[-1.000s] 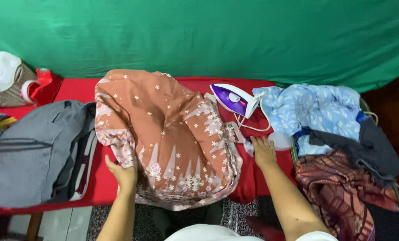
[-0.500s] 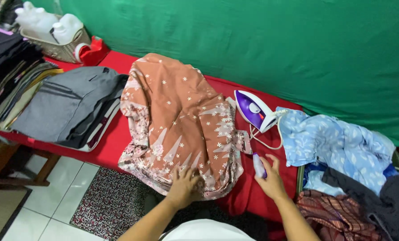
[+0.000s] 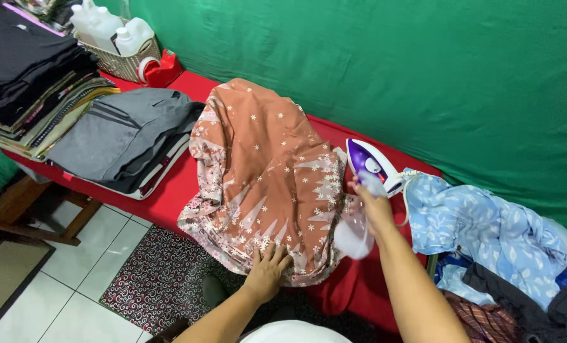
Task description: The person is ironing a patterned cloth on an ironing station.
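While the left hand [image 3: 267,270] lies flat, grip released, on the near hem of the patterned brown garment [image 3: 264,171] spread on the red surface [image 3: 175,184], I see the right hand [image 3: 373,206] w/ grip clenched on a pale spray bottle [image 3: 354,232], just beside the purple iron [image 3: 371,166].

Both arms extended forward

The left hand [image 3: 267,270] is laid flat, fingers spread – the right hand [image 3: 371,206] is raised, fingers curled in a grip.

Home ironing corner: red-covered board [image 3: 175,184], iron [image 3: 372,166], stacked folded clothes [image 3: 36,95].
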